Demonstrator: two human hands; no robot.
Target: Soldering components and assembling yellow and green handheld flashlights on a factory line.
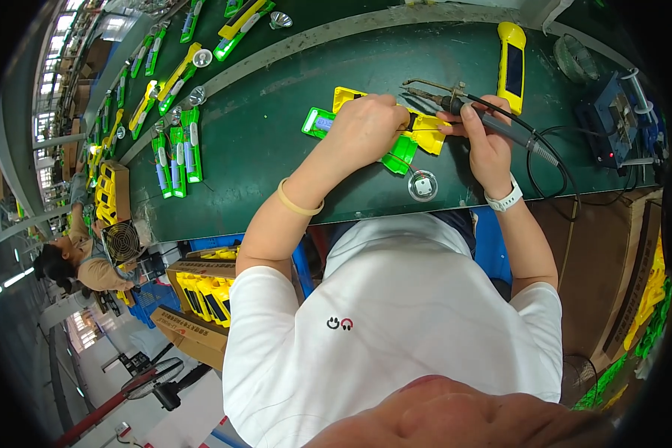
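Note:
My right hand (487,145) is closed around the grey handle of a soldering iron (517,134), its tip angled to the left over the work. Just below it lies an opened yellow housing (430,137), close to my right fingers. My left hand (367,128) is pinched shut over the same work; what its fingertips hold is hidden, though a thin dark wire runs near them. Partly under my left hand is a green housing (315,122) with a blue battery cell inside. A round clear reflector (422,186) with a white centre lies near the bench edge.
A yellow lamp with a dark panel (512,67) lies at the far right, near a mesh bowl (575,60) and a blue soldering station (609,125). Several green housings (178,160) lie left. Cartons (194,295) of yellow parts stand below the bench. Another person (89,261) works at far left.

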